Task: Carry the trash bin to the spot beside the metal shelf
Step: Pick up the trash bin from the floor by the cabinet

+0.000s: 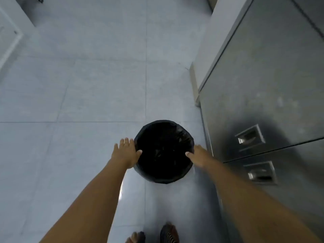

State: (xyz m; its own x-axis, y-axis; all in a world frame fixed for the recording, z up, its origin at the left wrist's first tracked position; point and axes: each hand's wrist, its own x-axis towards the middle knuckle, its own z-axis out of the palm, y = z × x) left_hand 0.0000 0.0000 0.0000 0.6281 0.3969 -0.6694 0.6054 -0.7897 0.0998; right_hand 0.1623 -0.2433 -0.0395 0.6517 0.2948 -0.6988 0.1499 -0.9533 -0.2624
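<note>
A round trash bin (164,151) lined with a black bag is seen from above over the tiled floor. My left hand (126,153) lies against its left rim, thumb hooked over the edge and fingers spread outward. My right hand (198,156) presses the right rim, thumb over the edge. The bin is between both hands, just left of a metal cabinet (266,95). Whether the bin rests on the floor or is lifted cannot be told.
The steel cabinet with two recessed handles (249,136) fills the right side. Beyond it stands a white unit (208,55). A white panel (8,41) is at the far left. Pale floor tiles (87,85) stretch ahead. My feet (168,234) show at the bottom.
</note>
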